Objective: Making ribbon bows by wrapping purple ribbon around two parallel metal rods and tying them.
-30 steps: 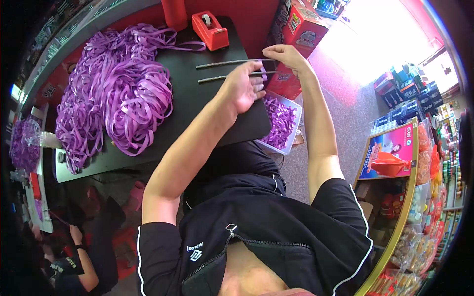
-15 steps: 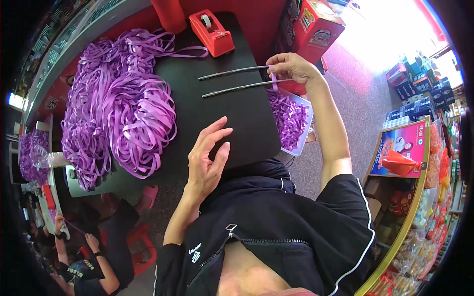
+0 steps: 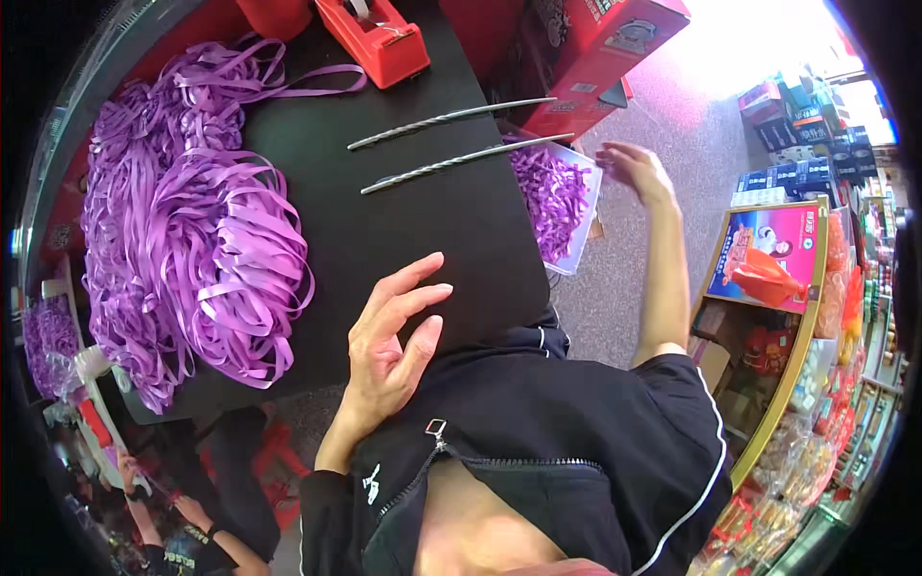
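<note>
My left hand (image 3: pixel 389 336) hovers over the near edge of the black table (image 3: pixel 451 226), its fingers apart and nothing in them. My right hand (image 3: pixel 638 173) is off the table's right side, slightly blurred; its fingers are stretched out and I see nothing in them. Two thin twisted metal rods, an upper rod (image 3: pixel 447 120) and a lower rod (image 3: pixel 461 164), jut side by side past the table's right edge, with no ribbon on them. Below their ends, left of my right hand, a white plastic bin (image 3: pixel 587 216) holds short purple ribbon pieces (image 3: pixel 549 206).
A large heap of purple ribbon (image 3: pixel 182 240) covers the table's left side. At the back stands a red tape dispenser (image 3: pixel 384 48). Red boxes (image 3: pixel 586 77) rise behind the bin. A glass display case (image 3: pixel 768 317) is at right. Another person's hand (image 3: pixel 192 509) shows at lower left.
My right hand has left the rod ends and moved right and down. The purple ribbon loop it had there is gone from the rods. My left hand stays about where it was, open.
</note>
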### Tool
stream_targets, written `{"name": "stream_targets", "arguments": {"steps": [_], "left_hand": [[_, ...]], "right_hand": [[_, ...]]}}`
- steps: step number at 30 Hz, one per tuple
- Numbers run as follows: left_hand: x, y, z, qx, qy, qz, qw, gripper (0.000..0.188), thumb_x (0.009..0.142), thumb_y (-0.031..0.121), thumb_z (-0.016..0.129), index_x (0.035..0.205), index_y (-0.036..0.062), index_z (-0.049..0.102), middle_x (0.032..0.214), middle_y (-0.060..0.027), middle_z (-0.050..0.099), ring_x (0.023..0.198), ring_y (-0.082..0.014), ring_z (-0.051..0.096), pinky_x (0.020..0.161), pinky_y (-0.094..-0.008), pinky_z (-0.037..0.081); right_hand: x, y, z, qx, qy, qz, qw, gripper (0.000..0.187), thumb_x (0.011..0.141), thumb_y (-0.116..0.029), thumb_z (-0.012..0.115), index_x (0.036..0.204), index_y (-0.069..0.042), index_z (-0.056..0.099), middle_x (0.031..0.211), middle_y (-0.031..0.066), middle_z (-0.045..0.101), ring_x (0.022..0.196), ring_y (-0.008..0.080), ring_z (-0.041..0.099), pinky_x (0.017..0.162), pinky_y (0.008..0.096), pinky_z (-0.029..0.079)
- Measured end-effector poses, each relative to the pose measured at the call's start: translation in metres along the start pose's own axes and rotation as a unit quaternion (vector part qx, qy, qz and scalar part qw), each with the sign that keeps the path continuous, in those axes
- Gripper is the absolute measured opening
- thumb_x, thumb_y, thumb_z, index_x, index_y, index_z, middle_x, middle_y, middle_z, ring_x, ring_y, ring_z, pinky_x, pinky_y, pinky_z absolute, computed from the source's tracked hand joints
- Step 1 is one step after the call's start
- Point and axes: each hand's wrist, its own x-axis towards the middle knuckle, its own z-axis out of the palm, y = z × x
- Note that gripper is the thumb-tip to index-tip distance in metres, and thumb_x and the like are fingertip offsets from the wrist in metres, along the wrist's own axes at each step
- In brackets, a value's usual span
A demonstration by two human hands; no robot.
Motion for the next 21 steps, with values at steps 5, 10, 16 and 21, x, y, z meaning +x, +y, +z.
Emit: {"name": "stream_targets", "arguments": {"steps": [5, 10, 16, 21], "left_hand": [[-0.006, 0.016, -0.02, -0.06, -0.041, 0.004, 0.997, 0.027, 0.082, 0.002, 0.058, 0.109, -0.0008, 0.063, 0.125, -0.021, 0.054, 0.117, -0.0298, 0.052, 0.098, -0.0397, 0.041], [-0.036, 0.024, -0.057, -0.056, -0.054, 0.12, 0.99, 0.03, 0.073, 0.0, 0.064, 0.103, -0.0012, 0.065, 0.114, -0.0196, 0.062, 0.109, -0.0318, 0.059, 0.093, -0.0422, 0.045], [-0.075, 0.006, -0.075, 0.055, 0.175, 0.167, 0.969, 0.023, 0.072, -0.004, 0.065, 0.095, -0.0011, 0.066, 0.097, -0.016, 0.067, 0.087, -0.0262, 0.065, 0.079, -0.0366, 0.05], [-0.09, 0.0, -0.073, 0.194, 0.289, 0.167, 0.922, 0.023, 0.072, -0.011, 0.066, 0.092, 0.0, 0.065, 0.079, -0.008, 0.063, 0.074, -0.0207, 0.061, 0.068, -0.0302, 0.048]], "right_hand": [[0.001, 0.036, 0.045, -0.174, 0.122, -0.056, 0.976, 0.041, 0.09, -0.022, 0.059, 0.123, 0.001, 0.055, 0.11, 0.0123, 0.065, 0.102, 0.0218, 0.06, 0.088, 0.0318, 0.046], [-0.026, -0.055, 0.045, -0.257, 0.321, -0.204, 0.889, 0.029, 0.092, -0.021, 0.057, 0.115, -0.004, 0.063, 0.106, 0.0061, 0.066, 0.095, 0.0136, 0.06, 0.083, 0.0249, 0.046], [-0.069, -0.207, 0.14, -0.014, 0.221, -0.44, 0.87, 0.021, 0.093, -0.009, 0.053, 0.108, 0.001, 0.065, 0.103, 0.0071, 0.065, 0.093, 0.0134, 0.06, 0.085, 0.0257, 0.046], [-0.094, -0.282, 0.24, -0.172, -0.053, -0.545, 0.819, 0.012, 0.085, 0.0, 0.061, 0.096, 0.002, 0.067, 0.093, 0.0082, 0.066, 0.087, 0.0126, 0.061, 0.079, 0.0263, 0.049]]}}
